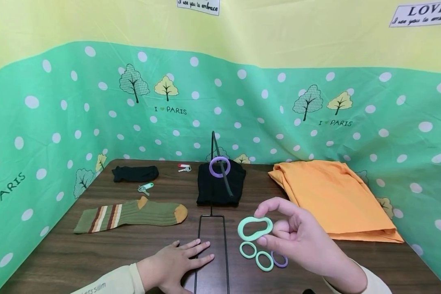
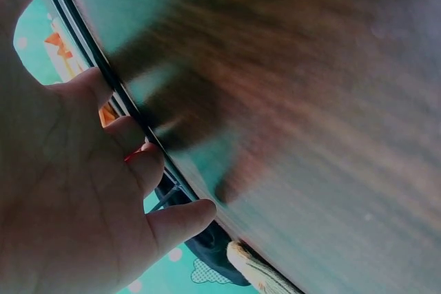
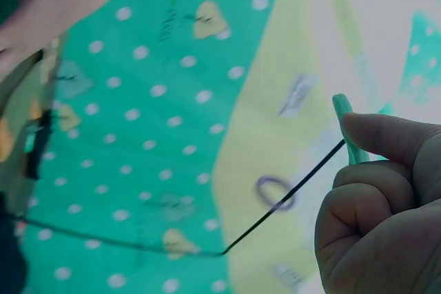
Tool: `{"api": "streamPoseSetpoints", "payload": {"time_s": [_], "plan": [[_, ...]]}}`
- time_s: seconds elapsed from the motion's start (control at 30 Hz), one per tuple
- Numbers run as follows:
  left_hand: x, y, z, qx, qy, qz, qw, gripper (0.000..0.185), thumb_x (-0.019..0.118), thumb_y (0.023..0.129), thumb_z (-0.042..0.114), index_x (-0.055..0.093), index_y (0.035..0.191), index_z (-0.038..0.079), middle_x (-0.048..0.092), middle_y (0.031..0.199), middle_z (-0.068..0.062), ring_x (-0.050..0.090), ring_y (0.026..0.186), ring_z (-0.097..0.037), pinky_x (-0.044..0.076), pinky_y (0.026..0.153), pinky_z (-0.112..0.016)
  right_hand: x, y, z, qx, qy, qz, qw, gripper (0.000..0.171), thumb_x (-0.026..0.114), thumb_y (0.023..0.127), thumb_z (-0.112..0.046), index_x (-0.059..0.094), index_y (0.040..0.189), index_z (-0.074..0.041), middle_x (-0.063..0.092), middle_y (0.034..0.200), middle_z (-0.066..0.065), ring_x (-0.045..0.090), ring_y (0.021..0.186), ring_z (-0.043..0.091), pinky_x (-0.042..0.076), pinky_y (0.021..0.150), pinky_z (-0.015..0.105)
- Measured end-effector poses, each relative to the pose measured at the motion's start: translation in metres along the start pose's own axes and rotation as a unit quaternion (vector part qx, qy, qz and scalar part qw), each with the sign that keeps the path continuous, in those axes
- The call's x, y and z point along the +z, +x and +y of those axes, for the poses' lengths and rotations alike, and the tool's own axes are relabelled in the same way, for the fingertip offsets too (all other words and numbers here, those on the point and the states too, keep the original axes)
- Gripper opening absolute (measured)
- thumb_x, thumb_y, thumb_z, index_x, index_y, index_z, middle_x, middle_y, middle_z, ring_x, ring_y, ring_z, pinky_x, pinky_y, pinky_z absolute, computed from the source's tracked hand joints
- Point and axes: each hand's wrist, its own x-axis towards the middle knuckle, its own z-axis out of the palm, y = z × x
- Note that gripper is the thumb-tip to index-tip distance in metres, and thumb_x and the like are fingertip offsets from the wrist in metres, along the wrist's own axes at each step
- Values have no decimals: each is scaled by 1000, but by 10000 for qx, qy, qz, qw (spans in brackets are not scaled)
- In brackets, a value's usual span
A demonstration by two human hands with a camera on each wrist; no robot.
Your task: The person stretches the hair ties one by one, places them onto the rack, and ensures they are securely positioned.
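Thumb and forefinger of the right hand (image 1: 301,237) pinch a mint-green ring (image 1: 240,230), squeezed into a bean shape and held up above the surface (image 1: 114,255). The left hand (image 1: 176,263) grasps nothing; its fingers are spread out, straight, across the left rod of the black wire stand (image 1: 226,245). Below the pinched ring lie two smaller-looking green rings (image 1: 241,250), with a loose purple ring (image 1: 285,261) just beside them, near the right hand. Farther out, a hanging purple ring (image 1: 211,167) encircles the stand's slanting arm, and folded black cloth (image 1: 209,183) lies behind the base. Folded orange fabric (image 1: 334,196) fills the right side. On the left lie a striped olive sock (image 1: 143,214), a black sock (image 1: 136,174), a green-tagged key (image 1: 145,187) and a red-tagged key (image 1: 184,167). A dotted green-and-yellow curtain (image 1: 257,114) surrounds the surface.
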Motion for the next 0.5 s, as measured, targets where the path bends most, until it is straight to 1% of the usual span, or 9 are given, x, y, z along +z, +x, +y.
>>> {"api": "streamPoseSetpoints", "payload": {"time_s": [0.1,0.23,0.37,0.5], "plan": [[-1,0,0,-7,-64,21,10000,81,44,80,73,10,146,42,10,156,9,19,142,-15,42,92,-54,5,2,-6,-730,67,3,9973,47,58,75,23,48,113,-3,30,46,4,28,37,13,30,34,18],[-2,0,1,-14,-90,-4,10000,81,43,80,73,9,147,42,10,156,9,18,142,-15,41,93,-54,9,8,-5,-1568,130,99,9875,53,57,69,29,48,115,4,31,49,0,29,39,6,27,34,13],[-2,0,1,-8,-70,-18,10000,81,43,81,73,8,147,42,9,156,9,18,143,-14,41,94,-54,12,21,-6,-1971,-6,344,9798,52,60,67,28,48,114,8,28,51,-3,27,41,2,23,36,11],[-1,0,1,1,-15,-27,10000,81,43,81,73,8,147,42,9,156,9,18,143,-14,41,94,-53,16,36,-15,-2066,-326,582,9762,49,62,68,26,50,111,6,25,51,-5,24,40,4,21,37,12]]}}
